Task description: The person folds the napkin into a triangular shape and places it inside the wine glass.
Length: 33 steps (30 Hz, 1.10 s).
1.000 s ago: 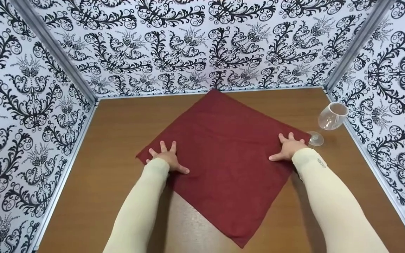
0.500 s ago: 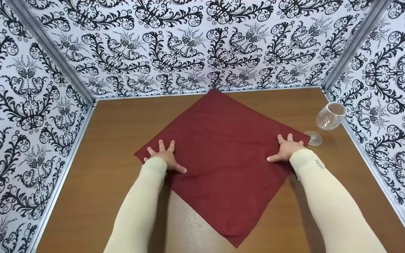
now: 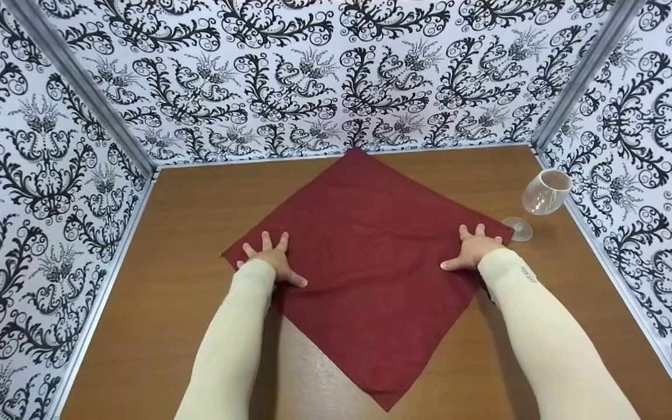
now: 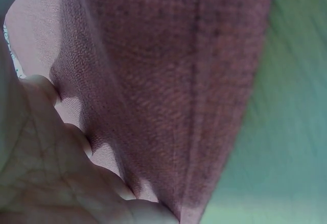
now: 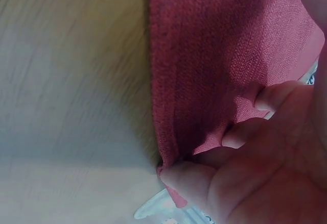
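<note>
A dark red cloth napkin (image 3: 365,251) lies spread out as a diamond, one corner pointing at the back wall and one toward the person. My left hand (image 3: 272,261) rests on it near the left corner, fingers spread and thumb pointing inward. Near the right corner, my right hand (image 3: 473,249) presses on the cloth with its fingers fanned out. Shallow ripples run across the fabric between the hands. In the left wrist view, fingertips (image 4: 75,137) touch the napkin. The right wrist view shows the little finger (image 5: 189,178) right at the hemmed edge.
A clear stemmed wine glass (image 3: 546,192) stands just beyond the napkin's right corner, its foot (image 3: 521,230) overlapped by that corner. The wooden table (image 3: 167,280) is enclosed by black-and-white patterned walls (image 3: 312,76) at the back and both sides.
The head view has shifted slightly. Both hands keep about the same places on the napkin. A ripple across its middle shows more, and the near corner sits slightly further left.
</note>
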### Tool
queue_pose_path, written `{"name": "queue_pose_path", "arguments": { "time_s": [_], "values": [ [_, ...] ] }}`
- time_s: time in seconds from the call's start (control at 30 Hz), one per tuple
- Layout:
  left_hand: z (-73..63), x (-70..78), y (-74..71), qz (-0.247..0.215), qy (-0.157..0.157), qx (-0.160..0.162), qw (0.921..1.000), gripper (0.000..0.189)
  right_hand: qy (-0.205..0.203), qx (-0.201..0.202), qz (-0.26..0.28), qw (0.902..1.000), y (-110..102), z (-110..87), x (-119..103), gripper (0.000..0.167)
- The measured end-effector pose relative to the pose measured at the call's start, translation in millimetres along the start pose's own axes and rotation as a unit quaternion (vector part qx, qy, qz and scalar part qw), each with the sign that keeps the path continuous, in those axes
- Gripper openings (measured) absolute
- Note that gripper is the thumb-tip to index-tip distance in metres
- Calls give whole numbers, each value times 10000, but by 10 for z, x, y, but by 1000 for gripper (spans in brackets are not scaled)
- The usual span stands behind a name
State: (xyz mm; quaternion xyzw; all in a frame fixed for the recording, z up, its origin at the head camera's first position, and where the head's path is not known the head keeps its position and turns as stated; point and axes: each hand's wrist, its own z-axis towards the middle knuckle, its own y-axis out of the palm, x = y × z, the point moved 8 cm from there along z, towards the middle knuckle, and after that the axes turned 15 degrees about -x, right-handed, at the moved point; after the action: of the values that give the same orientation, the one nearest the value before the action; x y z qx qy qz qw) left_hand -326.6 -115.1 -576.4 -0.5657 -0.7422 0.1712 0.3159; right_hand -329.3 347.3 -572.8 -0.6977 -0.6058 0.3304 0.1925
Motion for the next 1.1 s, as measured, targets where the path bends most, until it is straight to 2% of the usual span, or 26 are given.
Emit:
{"name": "queue_pose_path", "arguments": {
  "time_s": [0.23, 0.7, 0.93, 1.1],
  "values": [
    [-29, -3, -2, -102, 124, 133, 9998, 136, -6, 86, -155, 9998, 13, -30, -38, 127],
    [47, -32, 13, -62, -11, -40, 10000, 138, 121, -56, 85, 9999, 44, 21, 25, 128],
    [13, -19, -3, -189, 152, 105, 9997, 137, 111, -7, 77, 9999, 38, 13, 31, 128],
    [27, -34, 0, -90, 96, 70, 9999, 137, 80, 42, 55, 9999, 34, -8, 2, 128]
  ]
}}
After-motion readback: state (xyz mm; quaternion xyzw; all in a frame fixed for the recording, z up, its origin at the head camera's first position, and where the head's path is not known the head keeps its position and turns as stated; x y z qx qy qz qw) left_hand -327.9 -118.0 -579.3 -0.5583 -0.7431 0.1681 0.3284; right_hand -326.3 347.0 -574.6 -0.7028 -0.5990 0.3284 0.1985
